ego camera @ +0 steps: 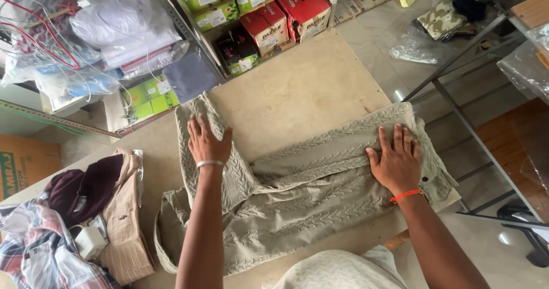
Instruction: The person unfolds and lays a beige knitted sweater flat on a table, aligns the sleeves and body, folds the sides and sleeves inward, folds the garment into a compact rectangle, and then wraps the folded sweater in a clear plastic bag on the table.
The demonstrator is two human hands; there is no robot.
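A beige cable-knit garment lies spread across a tan table. My left hand presses flat on a folded sleeve at the garment's left side, fingers apart, a silver bangle at the wrist. Toward the right end, my right hand rests flat on the knit body near the table's edge, fingers spread, with an orange thread round the wrist. Neither hand grips anything.
A pile of clothes sits at the table's left end: striped beige, maroon and plaid pieces with a white charger. Shelves behind hold red boxes, green boxes and bagged garments. A metal frame stands at the right.
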